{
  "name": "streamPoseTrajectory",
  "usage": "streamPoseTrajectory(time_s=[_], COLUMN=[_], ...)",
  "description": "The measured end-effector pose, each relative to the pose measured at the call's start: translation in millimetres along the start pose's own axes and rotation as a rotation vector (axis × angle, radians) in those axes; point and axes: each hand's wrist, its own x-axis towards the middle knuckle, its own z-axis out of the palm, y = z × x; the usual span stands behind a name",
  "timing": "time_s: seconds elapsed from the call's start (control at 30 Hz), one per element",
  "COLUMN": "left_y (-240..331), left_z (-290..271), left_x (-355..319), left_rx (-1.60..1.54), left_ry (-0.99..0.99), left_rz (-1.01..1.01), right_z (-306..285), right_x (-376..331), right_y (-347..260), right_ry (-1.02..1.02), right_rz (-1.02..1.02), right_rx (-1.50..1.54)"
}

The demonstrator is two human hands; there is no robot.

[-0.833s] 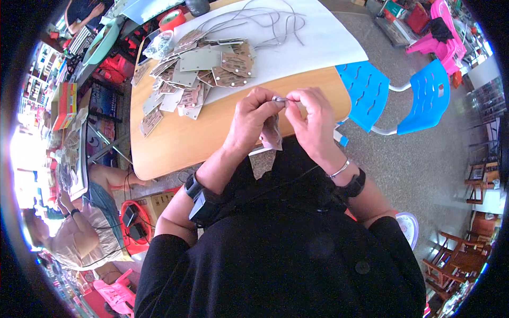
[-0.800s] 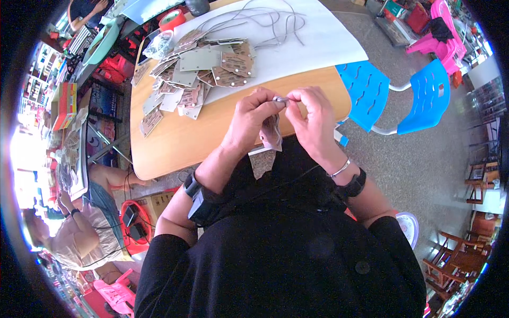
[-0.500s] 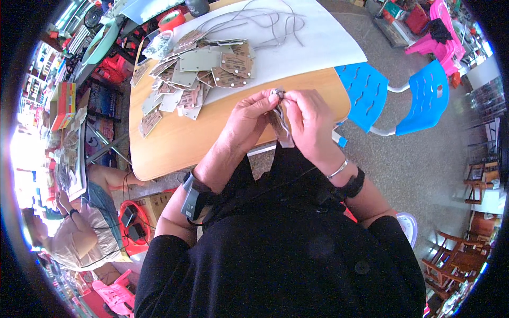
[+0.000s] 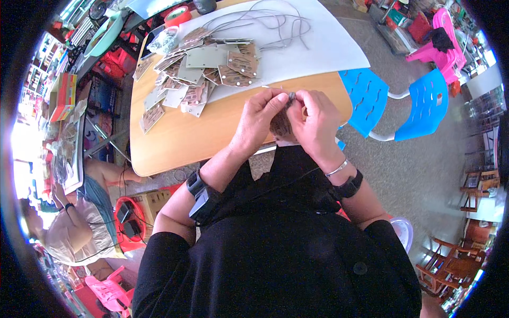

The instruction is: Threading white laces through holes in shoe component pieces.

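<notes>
Above the near edge of the table, my left hand (image 4: 257, 119) and my right hand (image 4: 321, 124) meet, thumbs and fingertips pinched. Between the fingertips sits a small bunched bit of grey cord (image 4: 291, 97). Below it a brown printed card (image 4: 281, 129) hangs between my palms, partly covered by the fingers. Whether the cord passes through a hole in this card is hidden. Similar cards, brown on one face and grey on the other, lie in a loose pile (image 4: 204, 57) beyond my left hand. Long grey cords (image 4: 275, 26) lie loose on white paper at the far side.
A wooden table (image 4: 175, 151) carries white paper (image 4: 339, 47), a clear bag of small pieces (image 4: 163, 41) and a red tape roll (image 4: 177, 17). Blue chairs (image 4: 366, 100) stand at its right. At the left, another person (image 4: 79, 222) sits near a red basin (image 4: 130, 225) with black adapters.
Both hands have shifted slightly right, still pinched together. The card between them has turned and shows more of its brown printed face. The view has moved a little.
</notes>
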Motion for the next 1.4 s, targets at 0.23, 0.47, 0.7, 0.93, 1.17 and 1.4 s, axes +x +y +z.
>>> streamPoseTrajectory(time_s=[0.23,0.47,0.7,0.93,1.17,1.4], left_y=[4.7,6.0,1.2,-5.6,7.9,11.1], left_z=[-9.6,-10.1,-10.9,-27.6,-18.3,-20.6], left_x=[1.8,2.7,0.7,7.8,-1.8,-4.6], left_rx=[0.212,0.057,0.056,0.445,0.056,-0.08], left_ry=[0.012,0.097,0.034,0.003,-0.061,-0.169], left_rz=[-0.059,-0.047,-0.079,0.379,-0.131,-0.296], right_z=[-9.4,-8.2,-2.5,-28.3,-29.4,-39.0], right_x=[11.2,4.7,5.4,19.2,24.0,49.6], right_y=[-1.2,7.2,7.5,8.0,8.0,7.0], right_ry=[-0.05,-0.168,-0.113,-0.593,-0.461,-0.432], right_rz=[-0.259,0.299,0.467,1.086,0.871,0.401], right_rx=[-0.086,0.369,0.666,1.345,1.133,0.46])
